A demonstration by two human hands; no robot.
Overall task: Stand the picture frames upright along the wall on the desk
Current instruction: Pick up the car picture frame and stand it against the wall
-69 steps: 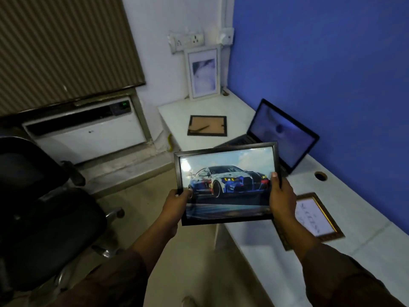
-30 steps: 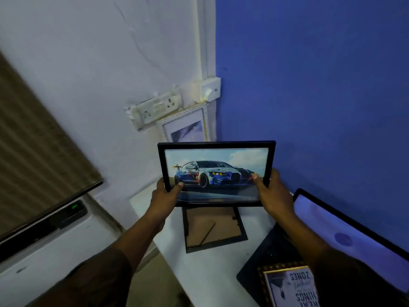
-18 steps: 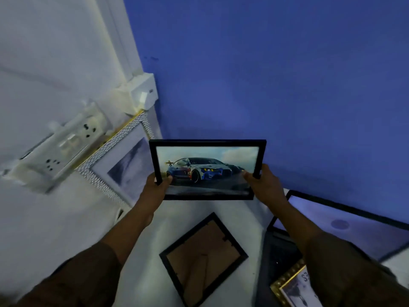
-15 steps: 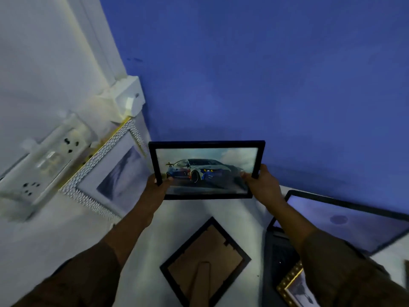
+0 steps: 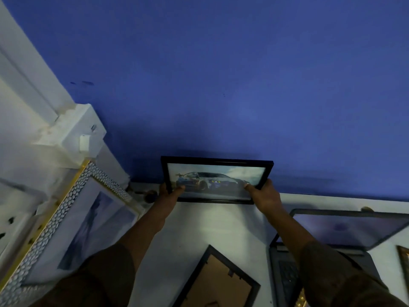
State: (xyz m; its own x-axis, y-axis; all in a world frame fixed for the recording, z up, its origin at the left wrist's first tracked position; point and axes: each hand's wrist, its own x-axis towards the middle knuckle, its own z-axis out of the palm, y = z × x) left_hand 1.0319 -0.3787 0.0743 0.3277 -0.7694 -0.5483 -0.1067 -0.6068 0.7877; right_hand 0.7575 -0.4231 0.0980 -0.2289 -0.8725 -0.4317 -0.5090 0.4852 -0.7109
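A black frame with a car picture (image 5: pixel 215 180) is held upright close to the blue wall (image 5: pixel 243 85), its lower edge at or just above the white desk (image 5: pixel 221 224). My left hand (image 5: pixel 169 194) grips its lower left corner and my right hand (image 5: pixel 264 196) its lower right corner. A pebble-edged frame with gold trim (image 5: pixel 73 220) stands upright against the white wall on the left. A black frame (image 5: pixel 218 284) lies face down on the desk near me. A gold frame (image 5: pixel 404 260) shows at the right edge.
An open laptop (image 5: pixel 345 229) sits on the desk to the right, its screen toward the blue wall. A white switch box (image 5: pixel 77 134) is mounted in the corner above the pebble-edged frame. A small dark object (image 5: pixel 150 196) lies in the desk corner.
Both hands carried the car frame forward and down, from over the desk to the foot of the blue wall. My view swung right to face that wall.
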